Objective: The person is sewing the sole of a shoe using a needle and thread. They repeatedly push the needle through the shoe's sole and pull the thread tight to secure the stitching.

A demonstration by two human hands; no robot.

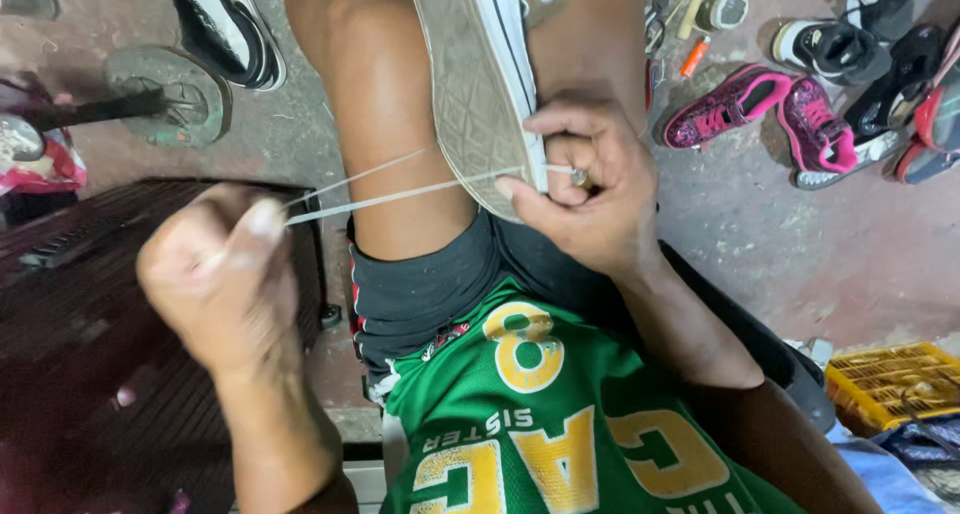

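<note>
A worn sneaker (480, 74) with a grey patterned sole and white sidewall lies sole-up between my bare knees. My right hand (585, 189) grips its heel edge, fingers pinched on a small metal needle at the sidewall. A pale thread (385, 196) runs in two strands from that spot across my thigh to my left hand (225, 274), which is closed in a fist around the thread and pulls it taut to the left. I wear dark shorts and a green jersey with yellow lettering.
Two pink sneakers (770, 114) and several dark shoes lie on the concrete floor at the upper right. A yellow plastic crate (890, 384) sits at the lower right. A black and white shoe (225, 24) and a round metal stand (165, 94) are at the upper left, a dark wooden bench (80, 304) at the left.
</note>
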